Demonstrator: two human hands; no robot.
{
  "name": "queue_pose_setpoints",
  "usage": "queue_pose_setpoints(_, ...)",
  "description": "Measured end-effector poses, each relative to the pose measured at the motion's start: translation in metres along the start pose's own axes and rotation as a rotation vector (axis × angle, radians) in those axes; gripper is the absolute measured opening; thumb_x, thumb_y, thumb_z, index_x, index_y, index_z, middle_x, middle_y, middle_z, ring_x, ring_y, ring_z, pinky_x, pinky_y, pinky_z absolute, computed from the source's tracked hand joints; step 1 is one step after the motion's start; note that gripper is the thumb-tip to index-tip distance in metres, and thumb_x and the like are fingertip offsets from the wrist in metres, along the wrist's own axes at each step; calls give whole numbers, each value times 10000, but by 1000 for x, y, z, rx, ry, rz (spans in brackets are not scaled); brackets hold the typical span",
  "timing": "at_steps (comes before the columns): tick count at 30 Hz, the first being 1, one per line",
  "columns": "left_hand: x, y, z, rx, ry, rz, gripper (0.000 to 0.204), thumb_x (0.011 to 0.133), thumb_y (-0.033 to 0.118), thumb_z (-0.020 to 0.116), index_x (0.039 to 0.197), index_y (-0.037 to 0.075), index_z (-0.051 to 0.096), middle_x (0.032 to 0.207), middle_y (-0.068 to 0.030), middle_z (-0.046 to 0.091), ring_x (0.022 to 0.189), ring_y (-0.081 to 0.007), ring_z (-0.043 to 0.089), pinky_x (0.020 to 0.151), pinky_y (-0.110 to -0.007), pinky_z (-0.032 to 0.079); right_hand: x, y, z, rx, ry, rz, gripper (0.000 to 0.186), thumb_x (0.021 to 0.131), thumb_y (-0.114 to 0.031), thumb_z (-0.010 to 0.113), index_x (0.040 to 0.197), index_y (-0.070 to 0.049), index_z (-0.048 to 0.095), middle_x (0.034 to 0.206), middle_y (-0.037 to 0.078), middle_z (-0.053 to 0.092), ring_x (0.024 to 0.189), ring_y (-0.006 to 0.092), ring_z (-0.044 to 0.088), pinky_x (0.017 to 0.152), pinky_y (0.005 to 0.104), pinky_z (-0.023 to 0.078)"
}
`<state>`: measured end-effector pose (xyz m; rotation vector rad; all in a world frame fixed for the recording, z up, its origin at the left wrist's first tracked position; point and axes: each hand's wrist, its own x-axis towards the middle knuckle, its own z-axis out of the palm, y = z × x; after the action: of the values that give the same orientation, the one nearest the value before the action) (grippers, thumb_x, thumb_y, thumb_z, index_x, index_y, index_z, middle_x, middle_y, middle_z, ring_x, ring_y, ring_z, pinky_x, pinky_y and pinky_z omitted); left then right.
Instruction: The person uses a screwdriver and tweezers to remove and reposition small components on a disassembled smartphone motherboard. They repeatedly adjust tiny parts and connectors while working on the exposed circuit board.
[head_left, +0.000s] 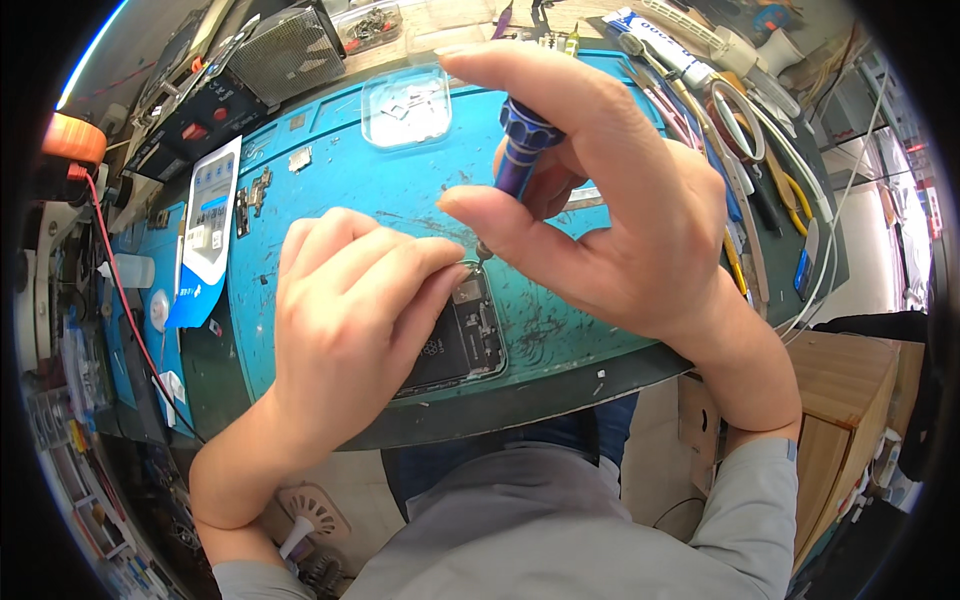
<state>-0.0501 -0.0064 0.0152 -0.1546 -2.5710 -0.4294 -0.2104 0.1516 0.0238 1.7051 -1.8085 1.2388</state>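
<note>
My right hand (640,230) is curled around a dark blue screwdriver (523,150), its index finger raised over the handle. The screwdriver stands nearly upright, its tip down at the top corner of an opened phone (460,340) with exposed internal parts. My left hand (350,310) is closed, with thumb and index fingertips pressed together at that same corner, beside the screwdriver tip; what they hold is too small to make out. The phone's left part is hidden under my left hand. Both hands are over a blue work mat (300,170).
Behind the hands is a clear plastic container (405,110) of small parts. Loose components (255,200) and a white-and-blue packet (205,230) lie at left, near a dark boxy device (200,120). Tweezers, pliers (790,200), cables and other tools crowd the right side. A wooden cabinet (840,420) stands lower right.
</note>
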Motion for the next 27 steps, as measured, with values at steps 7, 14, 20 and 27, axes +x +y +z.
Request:
queue_pose_setpoints(7, 3, -8, 5, -154, -59, -36, 144, 855, 102, 838, 982, 106, 771, 920, -18, 702, 837, -250, 615, 757, -387, 440, 1, 0, 0, 8, -2, -25, 540, 867, -71, 892, 1344, 48, 669, 1249, 112, 753, 679, 83, 708, 594, 227, 595)
queue_pose_setpoints(14, 3, -15, 10, -214, -34, 7, 146, 852, 100, 827, 982, 98, 760, 935, -38, 698, 858, -276, 622, 765, -409, 451, 0, 5, 11, 35, 89, -73, 492, 878, -121, 857, 1321, -17, 670, 1076, 69, 728, 653, 118, 694, 554, 262, 556)
queue_pose_setpoints(20, 4, -16, 10, -189, -45, 25, 164, 857, 107, 822, 1005, 84, 755, 945, -41, 700, 881, -275, 629, 780, -406, 455, -1, 9, 19, 33, 143, -108, 454, 882, -137, 836, 1292, -47, 663, 966, 44, 688, 625, 130, 671, 523, 277, 517)
queue_pose_setpoints(27, 3, -15, 12, -163, -12, 32, 178, 853, 124, 830, 1010, 83, 756, 940, -38, 702, 881, -268, 631, 782, -404, 455, 0, 11, 30, 30, 187, -142, 410, 887, -156, 811, 1258, -82, 654, 839, 15, 643, 593, 143, 644, 487, 294, 471)
